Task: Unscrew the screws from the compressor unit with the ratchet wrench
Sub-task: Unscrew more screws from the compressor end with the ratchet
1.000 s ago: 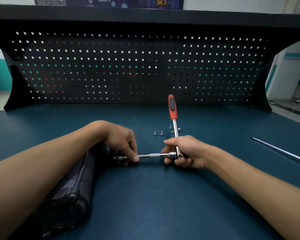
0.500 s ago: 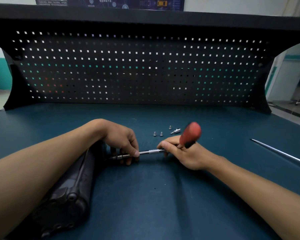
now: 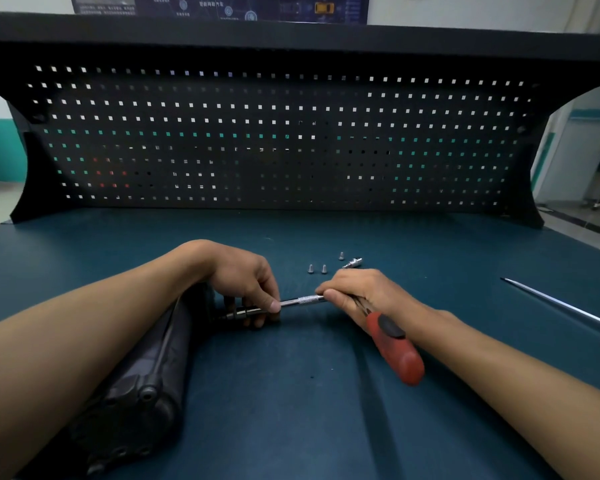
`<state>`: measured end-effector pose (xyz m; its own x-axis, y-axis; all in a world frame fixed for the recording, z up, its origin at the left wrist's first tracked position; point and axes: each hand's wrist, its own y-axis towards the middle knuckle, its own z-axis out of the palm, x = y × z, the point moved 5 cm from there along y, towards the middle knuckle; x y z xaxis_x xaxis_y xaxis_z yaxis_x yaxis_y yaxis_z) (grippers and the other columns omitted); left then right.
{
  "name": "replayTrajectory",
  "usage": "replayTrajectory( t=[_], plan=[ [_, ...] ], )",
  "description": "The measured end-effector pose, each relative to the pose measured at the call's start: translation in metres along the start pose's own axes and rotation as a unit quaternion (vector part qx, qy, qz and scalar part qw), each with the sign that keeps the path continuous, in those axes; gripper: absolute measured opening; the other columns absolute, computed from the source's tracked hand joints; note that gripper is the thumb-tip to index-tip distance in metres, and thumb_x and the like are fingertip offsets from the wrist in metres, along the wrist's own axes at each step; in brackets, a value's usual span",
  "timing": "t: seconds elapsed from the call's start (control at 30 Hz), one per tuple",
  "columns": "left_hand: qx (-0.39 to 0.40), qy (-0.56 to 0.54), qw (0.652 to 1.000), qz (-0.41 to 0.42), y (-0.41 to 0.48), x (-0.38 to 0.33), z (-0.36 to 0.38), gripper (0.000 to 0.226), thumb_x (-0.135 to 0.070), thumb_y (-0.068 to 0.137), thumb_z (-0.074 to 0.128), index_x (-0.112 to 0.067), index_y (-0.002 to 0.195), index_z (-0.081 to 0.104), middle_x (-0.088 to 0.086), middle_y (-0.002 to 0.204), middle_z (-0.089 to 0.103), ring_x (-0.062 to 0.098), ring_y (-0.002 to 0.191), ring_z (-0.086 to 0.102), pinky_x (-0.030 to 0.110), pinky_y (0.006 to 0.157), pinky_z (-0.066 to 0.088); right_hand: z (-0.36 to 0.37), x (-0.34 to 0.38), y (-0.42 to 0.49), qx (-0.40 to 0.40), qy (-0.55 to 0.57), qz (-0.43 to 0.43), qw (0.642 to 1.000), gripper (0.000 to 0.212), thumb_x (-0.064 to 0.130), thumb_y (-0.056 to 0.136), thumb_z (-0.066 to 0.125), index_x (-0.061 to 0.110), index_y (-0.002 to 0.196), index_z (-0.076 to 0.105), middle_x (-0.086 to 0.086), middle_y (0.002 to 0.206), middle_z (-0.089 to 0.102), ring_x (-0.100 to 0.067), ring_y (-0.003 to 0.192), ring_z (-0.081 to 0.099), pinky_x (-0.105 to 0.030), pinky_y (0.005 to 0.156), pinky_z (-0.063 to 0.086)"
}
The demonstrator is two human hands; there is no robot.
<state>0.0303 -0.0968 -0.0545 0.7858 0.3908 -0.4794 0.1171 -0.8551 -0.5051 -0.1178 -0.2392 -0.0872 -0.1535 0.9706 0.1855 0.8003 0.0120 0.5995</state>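
The compressor unit (image 3: 142,386) lies on its side at the near left of the bench (image 3: 291,427), partly under the left forearm. The left hand (image 3: 243,278) pinches the extension bar (image 3: 302,300) beside the unit, and the right hand (image 3: 364,292) grips the head of the ratchet wrench (image 3: 394,344), whose red handle points toward the person. This looks like a loosening stroke, with loose screws (image 3: 317,269) lying beyond; next, the handle likely needs swinging away again with the socket kept seated.

The ratchet wrench (image 3: 394,348) has a matt red handle, plastic by its look, and a shiny metal bar with a rough knurled band. The compressor unit (image 3: 142,386) looks dull dark metal. The table (image 3: 291,410) is matt blue-green. The loose screws (image 3: 317,269) shine like metal.
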Motion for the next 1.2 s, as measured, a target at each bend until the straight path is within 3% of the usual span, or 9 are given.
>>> replayTrajectory(
  t=[0.13,0.23,0.37,0.57,0.73,0.87,1.07,1.13,1.2],
  plan=[
    [-0.003,0.014,1.0,-0.006,0.0,0.002,-0.001,0.016,-0.028,0.097,0.062,-0.016,0.102,0.072,-0.003,0.08,0.074,0.013,0.072,0.068,0.025,0.059,0.053,-0.003,0.012,-0.002,0.066,0.055,0.064,0.994,0.07,0.068,0.099,0.03,0.005,0.091,0.06,-0.009,0.078,0.059,-0.023,0.072,0.056,-0.043,0.067,0.047],
    [-0.005,0.026,1.0,-0.008,-0.001,0.003,-0.001,0.019,-0.03,0.097,0.064,-0.014,0.104,0.072,-0.003,0.081,0.074,0.011,0.07,0.067,0.025,0.059,0.054,-0.005,0.02,-0.005,0.105,0.132,0.132,0.977,0.06,0.059,0.099,0.039,0.004,0.086,0.06,-0.015,0.078,0.059,-0.03,0.075,0.054,-0.041,0.071,0.047],
    [-0.011,0.054,0.998,-0.001,-0.002,0.001,-0.001,0.019,-0.032,0.095,0.066,-0.017,0.103,0.074,-0.004,0.082,0.076,0.011,0.073,0.066,0.027,0.066,0.054,-0.005,0.024,-0.003,0.108,0.225,0.23,0.941,0.044,0.035,0.105,0.046,0.001,0.094,0.071,-0.002,0.069,0.067,-0.002,0.054,0.052,-0.015,0.055,0.041],
    [-0.005,0.075,0.997,0.002,-0.004,-0.003,0.0,0.019,-0.033,0.095,0.066,-0.018,0.102,0.075,-0.005,0.083,0.076,0.01,0.072,0.066,0.03,0.072,0.052,-0.001,0.019,-0.001,0.121,0.32,0.389,0.855,0.054,0.051,0.103,0.042,0.006,0.091,0.069,-0.008,0.064,0.07,-0.011,0.038,0.043,-0.019,0.035,0.028],
    [0.0,0.07,0.997,0.013,-0.007,-0.006,0.001,0.014,-0.033,0.094,0.067,-0.022,0.098,0.075,-0.004,0.084,0.076,0.011,0.073,0.066,0.037,0.078,0.054,0.005,0.017,-0.006,0.131,0.401,0.496,0.759,0.054,0.053,0.101,0.046,0.003,0.099,0.064,-0.013,0.063,0.066,-0.011,0.033,0.036,-0.015,0.032,0.019],
    [-0.009,0.051,0.998,0.019,-0.01,-0.004,0.0,0.011,-0.033,0.091,0.071,-0.024,0.092,0.077,-0.003,0.084,0.076,0.011,0.073,0.067,0.035,0.074,0.055,0.008,0.02,-0.008,0.147,0.471,0.522,0.695,0.044,0.048,0.103,0.043,0.008,0.093,0.059,-0.01,0.06,0.06,-0.006,0.032,0.029,-0.011,0.028,0.016],
    [-0.217,0.05,0.974,0.045,-0.025,-0.005,-0.038,0.022,-0.038,0.089,0.072,-0.019,0.08,0.074,-0.006,0.075,0.075,0.003,0.067,0.067,0.019,0.059,0.051,0.01,0.023,-0.007,0.156,0.473,0.498,0.71,0.043,0.046,0.103,0.043,0.011,0.088,0.062,-0.011,0.06,0.059,-0.008,0.032,0.03,-0.012,0.032,0.015],
    [-0.25,0.098,0.963,-0.008,-0.037,0.004,-0.055,0.03,-0.047,0.087,0.07,-0.019,0.078,0.074,-0.007,0.073,0.074,0.005,0.068,0.067,0.023,0.067,0.054,0.009,0.022,-0.006,0.156,0.472,0.491,0.716,0.043,0.046,0.103,0.043,0.011,0.088,0.062,-0.011,0.06,0.06,-0.008,0.032,0.03,-0.013,0.032,0.016],
    [-0.232,0.184,0.948,-0.119,-0.045,0.021,-0.06,0.044,-0.062,0.084,0.065,-0.019,0.082,0.075,-0.006,0.076,0.073,0.012,0.076,0.067,0.029,0.077,0.053,0.009,0.02,-0.006,0.153,0.47,0.485,0.721,0.043,0.046,0.104,0.043,0.01,0.089,0.063,-0.011,0.06,0.06,-0.009,0.032,0.031,-0.013,0.033,0.016]
  ],
)
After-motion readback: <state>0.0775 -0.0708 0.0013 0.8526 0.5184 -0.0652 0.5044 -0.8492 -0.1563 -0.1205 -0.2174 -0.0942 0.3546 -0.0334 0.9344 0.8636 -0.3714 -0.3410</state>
